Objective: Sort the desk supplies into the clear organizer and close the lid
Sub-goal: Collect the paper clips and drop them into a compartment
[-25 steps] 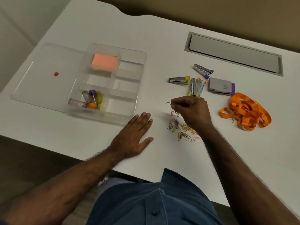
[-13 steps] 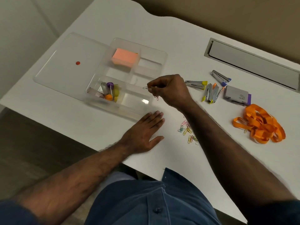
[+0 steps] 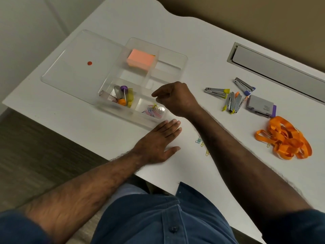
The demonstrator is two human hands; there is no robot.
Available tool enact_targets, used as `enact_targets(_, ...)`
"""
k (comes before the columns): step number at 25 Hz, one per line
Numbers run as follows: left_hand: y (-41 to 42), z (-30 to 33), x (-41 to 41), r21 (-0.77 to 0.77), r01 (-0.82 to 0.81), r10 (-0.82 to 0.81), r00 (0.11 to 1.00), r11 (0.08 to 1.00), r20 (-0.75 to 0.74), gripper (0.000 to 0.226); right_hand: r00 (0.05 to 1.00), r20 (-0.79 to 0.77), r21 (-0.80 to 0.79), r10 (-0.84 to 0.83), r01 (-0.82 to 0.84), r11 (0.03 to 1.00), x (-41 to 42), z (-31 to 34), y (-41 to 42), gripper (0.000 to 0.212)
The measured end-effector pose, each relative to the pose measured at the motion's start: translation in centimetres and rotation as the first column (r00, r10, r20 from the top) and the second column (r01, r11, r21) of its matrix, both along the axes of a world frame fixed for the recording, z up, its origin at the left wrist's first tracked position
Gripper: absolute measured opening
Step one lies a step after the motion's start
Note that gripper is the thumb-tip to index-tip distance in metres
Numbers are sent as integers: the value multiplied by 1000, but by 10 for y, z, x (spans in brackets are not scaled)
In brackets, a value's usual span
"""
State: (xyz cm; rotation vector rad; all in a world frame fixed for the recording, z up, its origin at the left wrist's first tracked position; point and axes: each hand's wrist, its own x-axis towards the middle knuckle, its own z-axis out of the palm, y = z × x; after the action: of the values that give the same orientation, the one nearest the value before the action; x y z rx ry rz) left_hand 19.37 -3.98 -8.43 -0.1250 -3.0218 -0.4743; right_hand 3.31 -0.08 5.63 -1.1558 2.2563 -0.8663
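Task approx. half done: the clear plastic compartmented organizer [image 3: 182, 60] w/ its clear hinged lid [image 3: 73, 67] lying open at left already holds a pink sticky-note pad [image 3: 140, 59] (far-left cell), coloured push pins and small tubes [image 3: 123, 97] (near-left cell) and a batch of coloured wire paper clips [image 3: 153, 110] (near-right cell). The right hand [image 3: 175, 99] hovers over that cell, fingers loosely curled, apparently holding nothing, though the fingertips are hard to read; the left hand [image 3: 158, 143] lies flat, fingers straight, on the white desk [image 3: 202, 50] just beside the organizer. Left to sort: a few loose paper clips [image 3: 202, 144] by the right forearm, grey metal staple removers w/ coloured tips [image 3: 230, 101], a grey-and-purple staple box [image 3: 262, 107], orange rubber bands [image 3: 284, 138]; then shut the lid.
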Motion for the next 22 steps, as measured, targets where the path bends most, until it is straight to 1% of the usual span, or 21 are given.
enact_targets(2,0,0,1,-2,-2,2,1000,1000,9,74,998,8,-54,-55,55,997,-3,4,11,23)
enact_targets(4,1,1,1,15,-8,8,1000,1000,-4,74,988,59,-98,-141,147,984,-8,6,30,23)
enact_targets(7,1,1,1,60,-11,12,1000,998,-19,72,955,144,-116,-260,277,954,-12,3,72,23)
enact_targets(9,2,1,0,47,0,1,1000,999,-21,72,919,158,-73,-360,375,924,-11,-4,109,22)
enact_targets(11,2,0,2,8,5,-5,1000,1000,-21,71,876,124,22,-466,467,884,-8,-15,148,27)
enact_targets(13,1,-1,4,-10,10,-10,1000,1000,-18,70,841,48,150,-539,528,836,-4,-26,183,42)
enact_targets(16,1,2,7,-12,17,-17,1000,1000,6,70,837,-80,365,-542,530,765,4,-38,219,80)
enact_targets(18,-1,4,14,-16,12,-12,1000,1000,19,70,863,-102,440,-494,485,756,13,-44,229,97)
enact_targets(20,-3,3,25,-8,-3,4,1000,1000,27,68,891,-93,462,-444,433,774,22,-52,229,108)
enact_targets(21,-5,2,33,0,-15,15,1000,1000,21,67,900,-80,453,-429,416,788,26,-57,227,108)
enact_targets(22,-6,1,40,11,-30,30,1000,999,7,66,907,-73,446,-416,403,799,30,-60,224,104)
